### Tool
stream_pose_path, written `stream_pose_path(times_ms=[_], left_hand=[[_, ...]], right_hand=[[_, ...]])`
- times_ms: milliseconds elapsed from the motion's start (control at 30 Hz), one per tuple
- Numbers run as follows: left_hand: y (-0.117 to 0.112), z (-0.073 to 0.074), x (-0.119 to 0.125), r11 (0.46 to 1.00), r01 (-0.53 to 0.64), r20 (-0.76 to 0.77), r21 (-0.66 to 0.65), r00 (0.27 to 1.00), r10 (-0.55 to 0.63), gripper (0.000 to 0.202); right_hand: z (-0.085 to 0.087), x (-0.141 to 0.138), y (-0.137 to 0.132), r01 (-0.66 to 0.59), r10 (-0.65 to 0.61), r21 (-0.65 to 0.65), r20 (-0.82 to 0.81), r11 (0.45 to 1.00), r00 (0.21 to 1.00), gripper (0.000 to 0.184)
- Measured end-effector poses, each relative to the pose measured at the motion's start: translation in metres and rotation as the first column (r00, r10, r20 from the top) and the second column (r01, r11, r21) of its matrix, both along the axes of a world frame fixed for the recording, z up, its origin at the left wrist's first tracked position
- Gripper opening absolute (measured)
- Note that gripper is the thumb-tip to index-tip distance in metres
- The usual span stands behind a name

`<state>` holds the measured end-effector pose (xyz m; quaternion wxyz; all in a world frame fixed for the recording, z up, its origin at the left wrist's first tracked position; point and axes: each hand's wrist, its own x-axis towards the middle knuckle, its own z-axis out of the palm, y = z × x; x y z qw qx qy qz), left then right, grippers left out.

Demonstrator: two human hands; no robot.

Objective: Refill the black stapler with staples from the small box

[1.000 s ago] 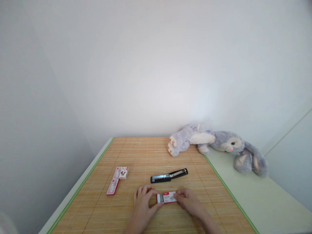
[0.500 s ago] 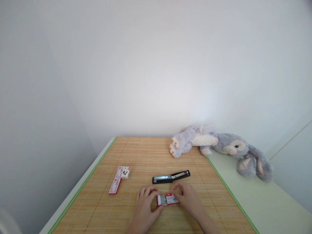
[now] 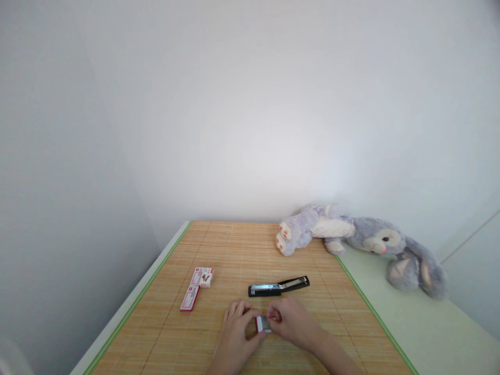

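Observation:
My left hand (image 3: 236, 333) and my right hand (image 3: 291, 323) meet over a small red and white staple box (image 3: 262, 323) on the bamboo mat (image 3: 234, 250). The left fingers curl round the box's left end. The right hand covers most of the box from the right, fingers bent over it. Only a small part of the box shows between the hands. A black stapler (image 3: 278, 286), swung open flat with its metal rail showing, lies just beyond the hands.
Two more staple boxes lie to the left, one (image 3: 203, 277) farther back and one (image 3: 189, 298) nearer. A grey plush rabbit (image 3: 359, 239) lies at the back right, half on the pale green surface (image 3: 422, 323). White walls close in at the back and left.
My right hand has slid leftward over the staple box, covering most of it. The view has shifted slightly, so everything sits a little to the right and lower.

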<state>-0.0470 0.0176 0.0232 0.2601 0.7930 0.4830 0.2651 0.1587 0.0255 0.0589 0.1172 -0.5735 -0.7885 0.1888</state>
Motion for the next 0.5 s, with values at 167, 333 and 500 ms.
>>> stream_pose_path(times_ms=[167,333,500], left_hand=[[0.002,-0.001,0.0,1.0,0.03,-0.032,-0.009,0.999,-0.03,0.026],[0.003,-0.007,-0.005,0.999,0.041,-0.018,-0.001,0.999,-0.041,0.043],[0.003,-0.006,0.0,0.998,0.07,-0.035,-0.005,0.997,-0.07,0.042]], right_hand=[[-0.028,0.026,-0.019,0.142,-0.153,-0.061,-0.245,0.988,0.957,0.015],[-0.035,0.047,-0.028,0.204,-0.208,-0.044,-0.273,0.978,0.939,0.028],[-0.022,0.055,-0.026,0.13,-0.151,-0.109,-0.204,0.985,0.967,0.035]])
